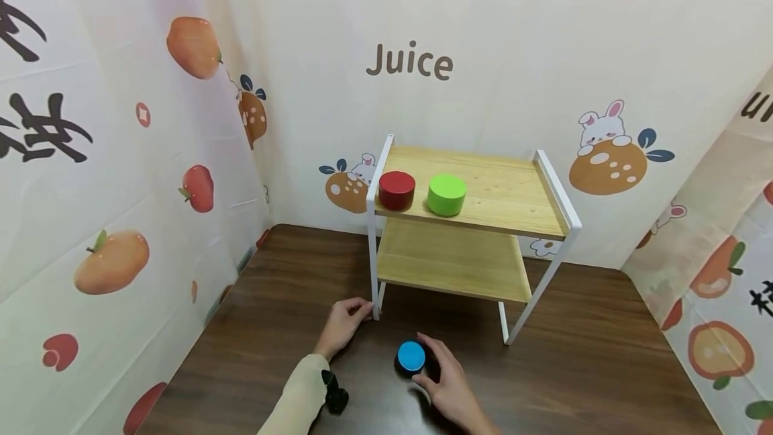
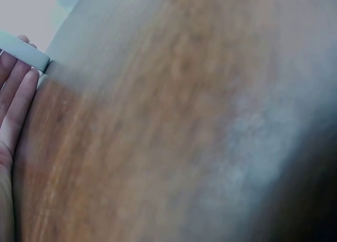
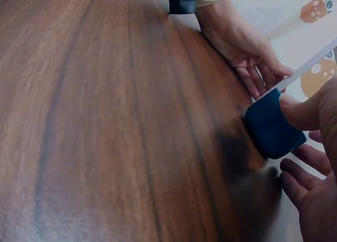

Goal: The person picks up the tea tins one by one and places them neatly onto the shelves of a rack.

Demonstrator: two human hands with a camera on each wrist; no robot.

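A short blue cylinder [image 1: 411, 356] is in front of the shelf, low at the tabletop; I cannot tell if it touches the wood. My right hand [image 1: 449, 384] holds it from the right, thumb on the near side and forefinger on the far side. In the right wrist view the thumb lies against the blue cylinder [image 3: 271, 126], and the other fingers curve below it. My left hand [image 1: 344, 324] grips the bottom of the shelf's white front left leg [image 1: 373, 274], thumb and fingers on either side. Part of that leg [image 2: 23, 52] shows in the left wrist view.
A two-tier wooden shelf [image 1: 501, 186] with a white frame stands on the dark wooden table [image 1: 580, 354]. On its top board sit a red cylinder [image 1: 396, 191] and a green cylinder [image 1: 447, 195], towards the left. Fruit-printed curtains [image 1: 513, 39] enclose the back and sides.
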